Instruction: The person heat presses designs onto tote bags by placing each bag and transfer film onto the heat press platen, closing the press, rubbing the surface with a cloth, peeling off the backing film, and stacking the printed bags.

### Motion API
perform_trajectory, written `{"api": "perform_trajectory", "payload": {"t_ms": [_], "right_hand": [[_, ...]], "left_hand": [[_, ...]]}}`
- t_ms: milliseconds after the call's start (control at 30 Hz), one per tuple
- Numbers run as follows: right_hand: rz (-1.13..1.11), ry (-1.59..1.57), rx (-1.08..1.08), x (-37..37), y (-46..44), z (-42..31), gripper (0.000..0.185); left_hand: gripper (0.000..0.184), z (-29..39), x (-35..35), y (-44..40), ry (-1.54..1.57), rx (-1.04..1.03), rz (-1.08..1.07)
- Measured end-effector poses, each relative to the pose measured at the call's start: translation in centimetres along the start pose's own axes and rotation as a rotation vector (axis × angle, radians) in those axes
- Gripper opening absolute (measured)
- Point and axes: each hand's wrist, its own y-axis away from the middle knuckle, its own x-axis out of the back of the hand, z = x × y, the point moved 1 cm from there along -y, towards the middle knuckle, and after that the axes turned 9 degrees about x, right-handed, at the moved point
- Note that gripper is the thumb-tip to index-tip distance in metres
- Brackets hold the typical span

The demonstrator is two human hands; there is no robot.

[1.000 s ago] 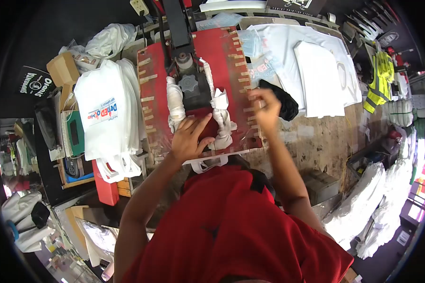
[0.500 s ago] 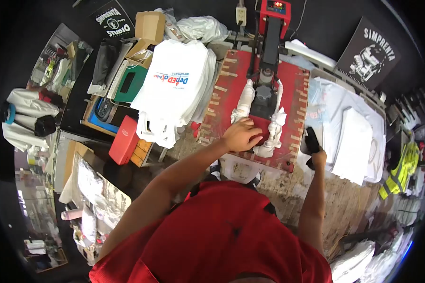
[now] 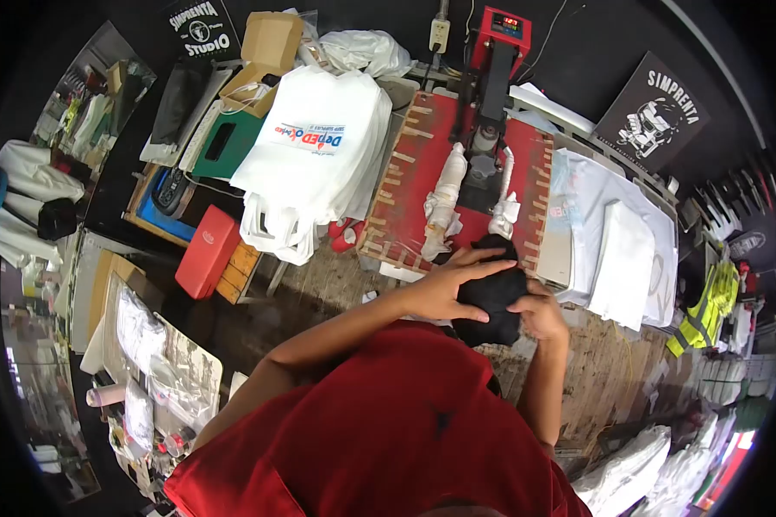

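Note:
A soft black cloth piece [image 3: 494,297], its exact kind unclear, is held between both of my hands in front of the heat press [image 3: 491,95]. My left hand [image 3: 447,286] lies over its left and upper side, fingers stretched across and thumb below. On the right edge my right hand [image 3: 543,312] grips it, thumb on top and fingers mostly hidden underneath. Just beyond the cloth are the press's two handles, a left one [image 3: 445,194] and a right one [image 3: 505,215], both wrapped in white material. Neither hand is on a handle. The red, tape-edged board [image 3: 405,202] extends under the press.
Left of the press lies a stack of white printed bags [image 3: 306,121], with a red case [image 3: 208,252] nearer me. White sheets [image 3: 621,258] cover the surface at right, and a yellow vest [image 3: 705,308] hangs beyond. A power outlet [image 3: 440,36] is behind.
My left hand has left the area by the handles and come down onto the black cloth. My right hand has brought the cloth inward from the right.

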Motion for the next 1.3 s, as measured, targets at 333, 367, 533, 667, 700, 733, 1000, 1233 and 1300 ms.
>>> {"api": "perform_trajectory", "payload": {"t_ms": [333, 367, 533, 667, 700, 733, 1000, 1233, 1300], "right_hand": [[0.026, 0.33, 0.392, -7.5, -2.1, -0.7, 0.059], [0.017, 0.336, 0.396, -7.7, -2.1, -1.1, 0.059], [-0.286, 0.524, 0.462, -10.9, -1.9, -0.4, 0.104], [-0.413, 0.185, 0.401, -10.3, -3.6, 0.0, 0.117], [-0.445, 0.218, 0.425, -10.0, -3.9, -0.5, 0.119], [-0.425, 0.214, 0.429, -9.7, -3.9, -1.0, 0.119], [-0.436, 0.033, 0.446, -8.6, -6.0, -1.2, 0.113], [-0.137, 0.371, 0.631, -7.3, -8.5, 2.3, 0.09], [-0.029, 0.823, 0.808, -5.7, -9.9, 7.7, 0.08]], "left_hand": [[0.064, -3.9, 1.6, 2.3, 0.307, 0.393, 0.441], [0.062, -4.6, 1.9, 2.2, 0.315, 0.416, 0.477], [0.052, -2.7, 2.1, 1.8, 0.391, 0.488, 0.568], [0.05, -4.6, 0.4, 1.5, 0.934, 0.55, 0.362], [0.049, -4.6, 0.6, 1.7, 1.092, 0.601, 0.305], [0.047, -4.4, 1.0, 1.8, 1.16, 0.544, 0.227], [0.04, -8.3, 2.9, -3.2, 0.833, 0.542, 0.117], [0.042, -9.6, 6.3, -8.4, -0.001, 0.285, 0.2], [0.035, -10.5, 5.8, -10.0, 0.047, -0.025, 0.13]]}}
